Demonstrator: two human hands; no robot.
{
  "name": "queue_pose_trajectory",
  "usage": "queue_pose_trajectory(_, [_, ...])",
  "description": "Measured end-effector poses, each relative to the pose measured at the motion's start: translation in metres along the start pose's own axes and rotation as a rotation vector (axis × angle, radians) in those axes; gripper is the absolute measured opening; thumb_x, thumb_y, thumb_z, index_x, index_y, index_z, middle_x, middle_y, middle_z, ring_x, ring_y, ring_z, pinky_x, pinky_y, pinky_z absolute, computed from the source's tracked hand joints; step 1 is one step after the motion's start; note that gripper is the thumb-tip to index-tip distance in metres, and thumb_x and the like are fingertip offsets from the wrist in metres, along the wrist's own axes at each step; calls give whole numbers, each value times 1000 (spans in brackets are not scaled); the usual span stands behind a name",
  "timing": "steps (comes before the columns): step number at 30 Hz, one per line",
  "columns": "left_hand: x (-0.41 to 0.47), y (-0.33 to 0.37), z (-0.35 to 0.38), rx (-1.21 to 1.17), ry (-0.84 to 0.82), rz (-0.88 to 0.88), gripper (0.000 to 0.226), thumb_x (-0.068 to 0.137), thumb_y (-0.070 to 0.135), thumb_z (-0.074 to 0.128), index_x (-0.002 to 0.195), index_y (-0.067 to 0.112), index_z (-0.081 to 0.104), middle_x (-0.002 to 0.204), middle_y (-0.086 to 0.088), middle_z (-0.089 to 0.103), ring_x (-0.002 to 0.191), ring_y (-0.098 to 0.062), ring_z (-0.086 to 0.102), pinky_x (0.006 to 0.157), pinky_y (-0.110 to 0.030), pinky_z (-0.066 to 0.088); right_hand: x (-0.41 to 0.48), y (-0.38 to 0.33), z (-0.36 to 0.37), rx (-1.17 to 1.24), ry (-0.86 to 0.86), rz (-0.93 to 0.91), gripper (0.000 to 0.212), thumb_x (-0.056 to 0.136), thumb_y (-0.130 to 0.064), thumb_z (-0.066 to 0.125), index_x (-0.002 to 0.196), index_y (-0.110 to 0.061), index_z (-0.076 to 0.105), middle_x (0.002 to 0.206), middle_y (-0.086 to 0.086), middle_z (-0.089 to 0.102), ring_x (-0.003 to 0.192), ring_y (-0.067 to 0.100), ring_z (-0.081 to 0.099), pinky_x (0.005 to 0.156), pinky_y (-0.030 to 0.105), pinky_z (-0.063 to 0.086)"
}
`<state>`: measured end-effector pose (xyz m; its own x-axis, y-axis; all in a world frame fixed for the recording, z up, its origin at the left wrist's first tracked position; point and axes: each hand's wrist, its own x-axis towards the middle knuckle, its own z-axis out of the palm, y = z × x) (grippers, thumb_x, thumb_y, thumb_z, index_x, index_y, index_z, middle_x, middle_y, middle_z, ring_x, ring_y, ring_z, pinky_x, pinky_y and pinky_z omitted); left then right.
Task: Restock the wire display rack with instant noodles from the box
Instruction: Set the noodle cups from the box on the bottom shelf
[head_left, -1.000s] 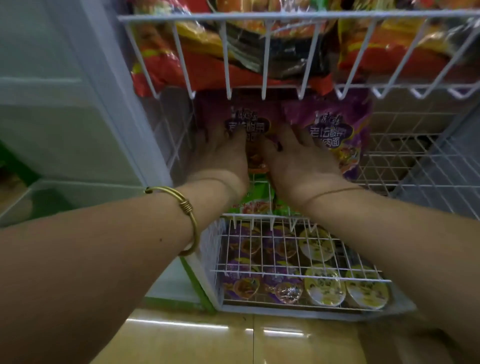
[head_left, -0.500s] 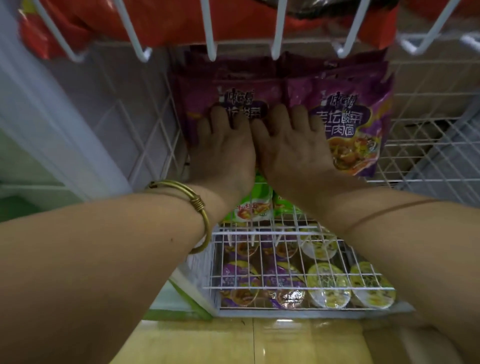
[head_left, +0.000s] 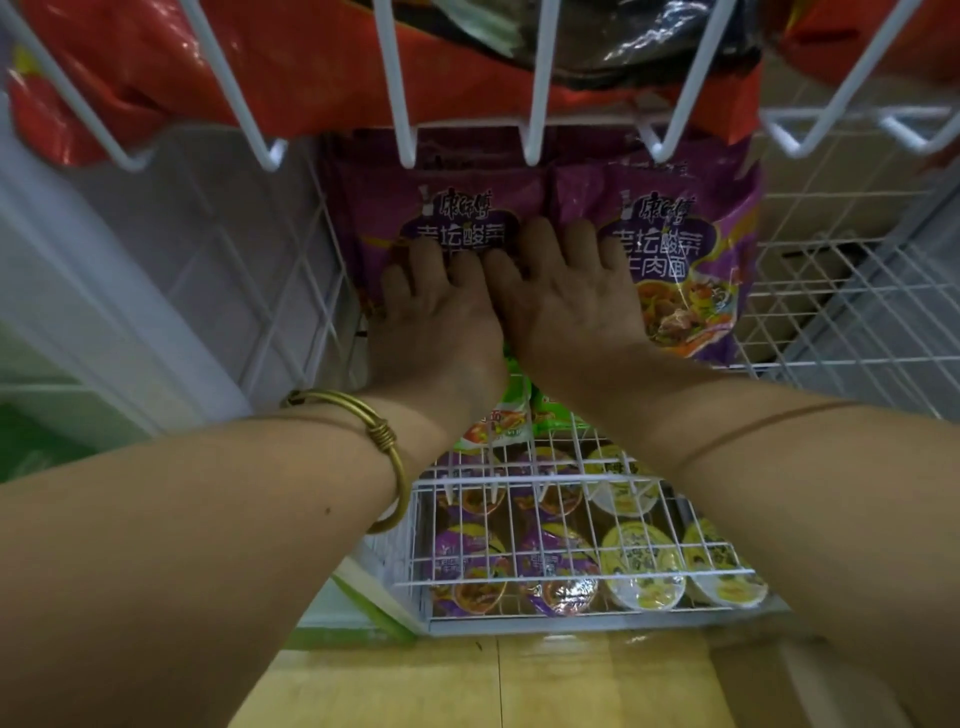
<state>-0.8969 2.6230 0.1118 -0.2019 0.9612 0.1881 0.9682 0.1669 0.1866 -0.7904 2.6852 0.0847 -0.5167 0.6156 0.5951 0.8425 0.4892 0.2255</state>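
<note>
Two glossy purple plastic packs of instant noodles (head_left: 691, 234) stand side by side on the middle shelf of the white wire display rack (head_left: 541, 78), toward its left wall. The left hand (head_left: 431, 312) and right hand (head_left: 566, 296) press flat on the packs' fronts, fingers straight, gripping nothing. Round foil-lidded noodle cups (head_left: 478, 566) fill the rack's bottom basket.
</note>
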Motion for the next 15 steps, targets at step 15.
queue_pose_trajectory(15, [1, 32, -6, -55, 215, 217, 44, 73, 16, 70, 111, 10, 49, 121, -18, 44, 112, -40, 43, 87, -50, 43, -26, 62, -41, 33, -66, -61, 47, 77, -35, 75, 114, -10, 60, 109, 22, 58, 93, 42, 55, 71, 48, 45])
